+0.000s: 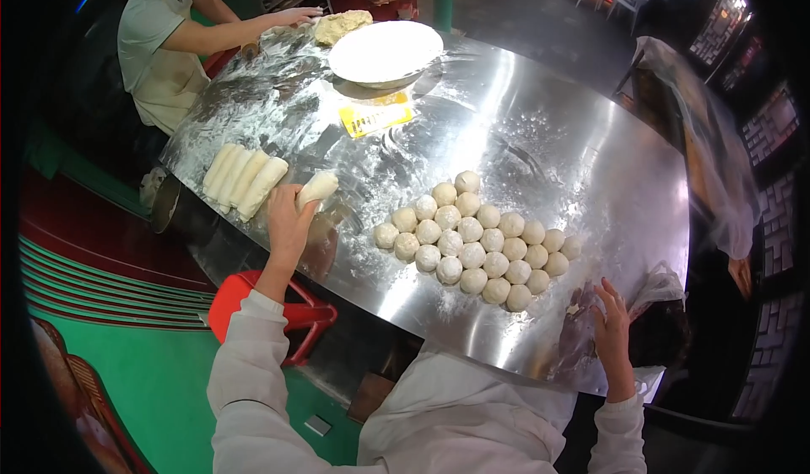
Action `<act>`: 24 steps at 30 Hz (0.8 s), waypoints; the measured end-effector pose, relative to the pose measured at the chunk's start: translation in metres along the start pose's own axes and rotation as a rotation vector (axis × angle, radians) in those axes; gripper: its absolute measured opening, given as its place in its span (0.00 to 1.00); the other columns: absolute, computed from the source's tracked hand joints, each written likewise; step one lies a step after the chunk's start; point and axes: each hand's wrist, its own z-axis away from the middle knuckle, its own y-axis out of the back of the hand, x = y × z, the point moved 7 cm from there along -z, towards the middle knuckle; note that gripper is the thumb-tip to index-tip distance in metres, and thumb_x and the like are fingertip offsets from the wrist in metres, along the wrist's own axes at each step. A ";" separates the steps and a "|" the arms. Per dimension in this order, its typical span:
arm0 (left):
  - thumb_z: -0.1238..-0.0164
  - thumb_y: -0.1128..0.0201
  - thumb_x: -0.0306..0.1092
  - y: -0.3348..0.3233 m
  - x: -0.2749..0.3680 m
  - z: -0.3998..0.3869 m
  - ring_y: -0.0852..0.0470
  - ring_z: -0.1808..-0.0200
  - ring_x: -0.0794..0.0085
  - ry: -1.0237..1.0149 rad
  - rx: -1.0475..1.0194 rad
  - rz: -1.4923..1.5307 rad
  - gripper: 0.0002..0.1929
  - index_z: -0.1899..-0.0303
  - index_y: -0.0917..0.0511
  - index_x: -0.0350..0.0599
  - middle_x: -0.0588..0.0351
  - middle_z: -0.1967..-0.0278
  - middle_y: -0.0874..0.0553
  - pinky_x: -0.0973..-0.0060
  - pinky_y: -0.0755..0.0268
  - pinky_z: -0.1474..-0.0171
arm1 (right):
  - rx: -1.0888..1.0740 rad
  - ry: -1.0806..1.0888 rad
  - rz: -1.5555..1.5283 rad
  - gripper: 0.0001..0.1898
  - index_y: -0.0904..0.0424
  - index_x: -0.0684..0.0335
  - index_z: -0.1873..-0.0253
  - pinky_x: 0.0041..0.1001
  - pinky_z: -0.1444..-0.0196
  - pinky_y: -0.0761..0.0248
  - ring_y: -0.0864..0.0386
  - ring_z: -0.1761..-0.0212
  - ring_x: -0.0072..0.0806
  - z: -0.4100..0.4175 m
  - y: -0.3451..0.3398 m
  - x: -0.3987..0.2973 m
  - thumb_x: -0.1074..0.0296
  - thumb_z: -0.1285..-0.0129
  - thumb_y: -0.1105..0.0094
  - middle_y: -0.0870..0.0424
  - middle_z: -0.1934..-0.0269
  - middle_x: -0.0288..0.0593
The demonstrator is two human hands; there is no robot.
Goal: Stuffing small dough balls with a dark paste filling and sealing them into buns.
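My left hand grips one end of a short dough roll over the steel table's left side. Just left of it, several longer dough rolls lie side by side. In front of me, many floured dough balls sit packed together in slanting rows. My right hand hovers near the table's front right part, fingers apart and holding nothing. Beside it, to the right, is a clear plastic bag.
A wide white bowl stands at the table's far side, with a yellow card near it. Across the table, a person in an apron reaches to a lump of dough. A red plastic stool stands below the near edge.
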 end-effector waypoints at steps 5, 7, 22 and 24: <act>0.25 0.40 0.35 -0.063 0.083 0.026 0.28 0.28 0.56 -0.325 -0.133 -0.122 0.31 0.23 0.34 0.44 0.47 0.30 0.23 0.54 0.46 0.23 | -0.018 -0.022 0.001 0.19 0.21 0.65 0.37 0.45 0.27 0.34 0.27 0.29 0.56 0.003 -0.012 0.008 0.79 0.32 0.40 0.25 0.29 0.56; 0.21 0.44 0.40 -0.073 0.081 -0.002 0.27 0.29 0.57 -0.272 -0.180 -0.169 0.27 0.26 0.31 0.45 0.49 0.32 0.21 0.50 0.43 0.26 | -0.024 -0.017 -0.023 0.18 0.21 0.66 0.38 0.45 0.29 0.33 0.26 0.31 0.55 0.009 -0.014 0.001 0.79 0.33 0.41 0.24 0.30 0.57; 0.25 0.34 0.44 -0.068 -0.041 -0.099 0.14 0.53 0.54 0.009 -0.023 -0.004 0.21 0.44 0.20 0.36 0.45 0.52 0.13 0.63 0.23 0.49 | 0.002 0.070 0.122 0.26 0.24 0.62 0.33 0.45 0.30 0.33 0.27 0.30 0.55 0.034 -0.027 -0.021 0.74 0.37 0.32 0.26 0.30 0.56; 0.22 0.35 0.42 -0.062 -0.050 -0.089 0.16 0.60 0.66 0.574 -0.085 0.915 0.17 0.47 0.18 0.35 0.52 0.60 0.14 0.69 0.24 0.54 | -0.011 0.175 0.217 0.25 0.23 0.60 0.35 0.44 0.29 0.34 0.26 0.30 0.50 0.037 -0.027 -0.039 0.72 0.37 0.34 0.24 0.31 0.52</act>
